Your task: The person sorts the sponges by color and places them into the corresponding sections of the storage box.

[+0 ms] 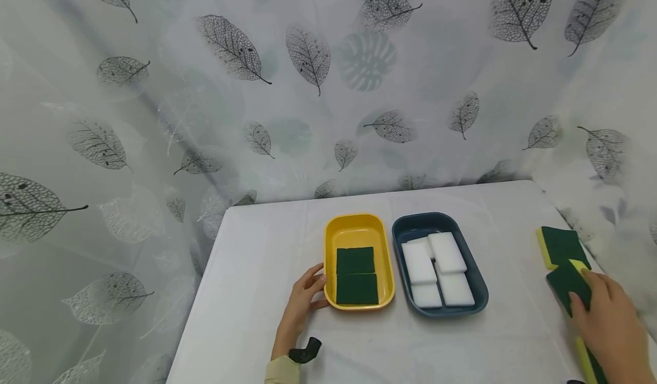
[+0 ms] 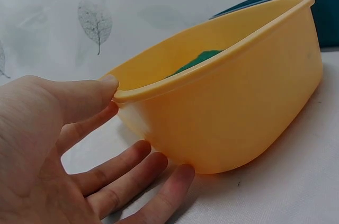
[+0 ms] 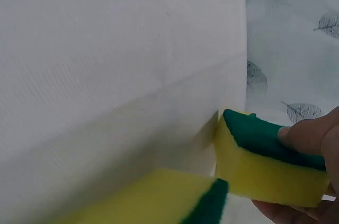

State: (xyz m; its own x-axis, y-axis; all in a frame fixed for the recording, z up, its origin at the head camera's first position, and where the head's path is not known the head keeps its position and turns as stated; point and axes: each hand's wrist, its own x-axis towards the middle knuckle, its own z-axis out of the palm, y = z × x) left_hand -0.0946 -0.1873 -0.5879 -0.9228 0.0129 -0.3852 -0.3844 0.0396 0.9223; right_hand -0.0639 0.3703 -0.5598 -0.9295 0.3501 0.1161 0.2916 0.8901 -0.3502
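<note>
My left hand point(image 1: 301, 301) is at the left side of a yellow plastic tub point(image 1: 386, 275). In the left wrist view its thumb tip touches the tub's rim and the fairly straight fingers lie against the outer wall. Two sponges point(image 1: 356, 288) lie in the tub, green side up. At the table's right edge my right hand point(image 1: 613, 318) grips a green-and-yellow sponge point(image 3: 270, 179), thumb on the green scouring face and fingers beneath the yellow side. Just beyond it lies another sponge point(image 1: 564, 246), partly overlapped by the held one in the head view.
A dark blue tub point(image 1: 479, 292) with several white sponges point(image 1: 446, 253) stands right of the yellow one. Another green-and-yellow sponge point(image 1: 590, 364) lies near the right hand's wrist, partly hidden. The white-covered table point(image 1: 246, 281) backs onto a leaf-patterned curtain point(image 1: 318, 116).
</note>
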